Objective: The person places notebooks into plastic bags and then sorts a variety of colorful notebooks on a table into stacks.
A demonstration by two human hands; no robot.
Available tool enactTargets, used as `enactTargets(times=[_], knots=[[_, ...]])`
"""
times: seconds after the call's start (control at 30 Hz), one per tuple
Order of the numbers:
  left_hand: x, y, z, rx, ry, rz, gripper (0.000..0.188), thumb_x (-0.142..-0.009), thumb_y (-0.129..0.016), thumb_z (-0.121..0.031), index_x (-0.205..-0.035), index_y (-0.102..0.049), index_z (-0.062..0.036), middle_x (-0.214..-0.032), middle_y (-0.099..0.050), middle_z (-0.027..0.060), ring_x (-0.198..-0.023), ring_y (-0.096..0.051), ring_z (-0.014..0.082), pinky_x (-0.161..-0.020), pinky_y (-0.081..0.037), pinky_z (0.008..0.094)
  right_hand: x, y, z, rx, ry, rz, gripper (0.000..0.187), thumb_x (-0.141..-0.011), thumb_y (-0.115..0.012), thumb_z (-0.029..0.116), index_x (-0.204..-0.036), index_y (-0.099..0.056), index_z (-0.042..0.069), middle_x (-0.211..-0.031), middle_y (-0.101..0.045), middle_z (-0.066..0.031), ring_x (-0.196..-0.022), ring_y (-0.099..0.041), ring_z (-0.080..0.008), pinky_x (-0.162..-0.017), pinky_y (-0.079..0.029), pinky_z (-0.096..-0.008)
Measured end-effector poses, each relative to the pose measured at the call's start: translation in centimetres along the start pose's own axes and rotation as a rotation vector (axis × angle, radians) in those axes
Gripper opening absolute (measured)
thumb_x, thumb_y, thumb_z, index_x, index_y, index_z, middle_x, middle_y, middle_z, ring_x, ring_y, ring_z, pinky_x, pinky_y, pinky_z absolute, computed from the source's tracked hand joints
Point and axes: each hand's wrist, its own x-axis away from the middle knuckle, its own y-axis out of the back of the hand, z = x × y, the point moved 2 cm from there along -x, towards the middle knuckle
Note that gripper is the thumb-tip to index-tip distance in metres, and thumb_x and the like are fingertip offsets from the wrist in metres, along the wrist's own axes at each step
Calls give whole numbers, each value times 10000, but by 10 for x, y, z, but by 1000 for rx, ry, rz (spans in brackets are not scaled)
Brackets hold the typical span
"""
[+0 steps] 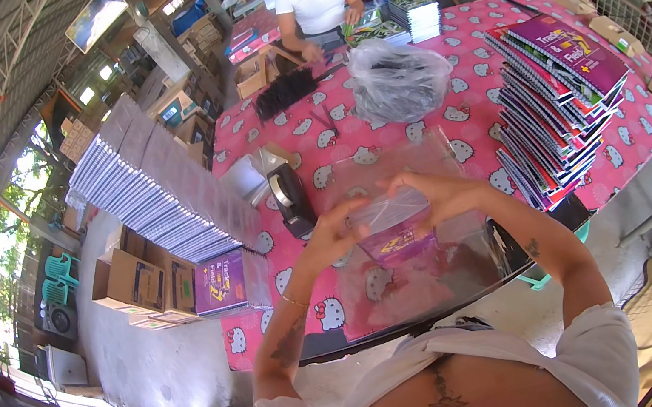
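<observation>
Between my hands, a purple spiral-bound book [396, 244] in clear plastic is tilted above the near part of the table. My left hand [334, 238] curls at its left side, and my right hand [439, 195] bends over its upper right, fingers at the plastic. Beneath lies a large clear plastic sheet [456, 261] on the pink patterned tablecloth [329, 313]. Just beyond my left hand stands a black tape dispenser [289, 197]. Which fingertips press on the book itself is hard to make out.
A tall stack of plastic-covered spiral books [157, 197] rises at the left edge. Fanned spiral books [559, 104] pile up at the right. Farther off are a clear plastic bag [398, 79], a black brush [284, 94] and a person [314, 0] across the table. Cardboard boxes [132, 279] sit lower left.
</observation>
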Motion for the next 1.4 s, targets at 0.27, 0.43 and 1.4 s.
enactTargets(times=[0.27,0.43,1.4], knots=[[8,-31,-18,-656,-421,-223,370,-820,-707,-135,-1164,-643,-15,-1092,-666,157,-1020,-636,322,-851,-523,386,3,-30,-4,407,77,-264,255,-779,-716,83,-1020,-638,51,-1066,-615,-136,-981,-614,-344,-804,-505,-448],[-18,-18,-22,-442,27,-113,347,-771,-729,-136,-1080,-636,-10,-955,-652,178,-894,-647,312,-717,-509,405,-24,-16,-7,417,-140,-147,266,-746,-747,138,-974,-647,44,-925,-634,-142,-885,-632,-342,-743,-502,-440],[37,82,246,624,627,-835,367,-820,-756,-282,-1049,-644,-17,-762,-597,45,-660,-568,114,-528,-558,316,-32,2,-68,-273,-361,-150,399,-852,-748,197,-1200,-603,63,-1051,-670,-83,-984,-617,-155,-869,-488,-316]])
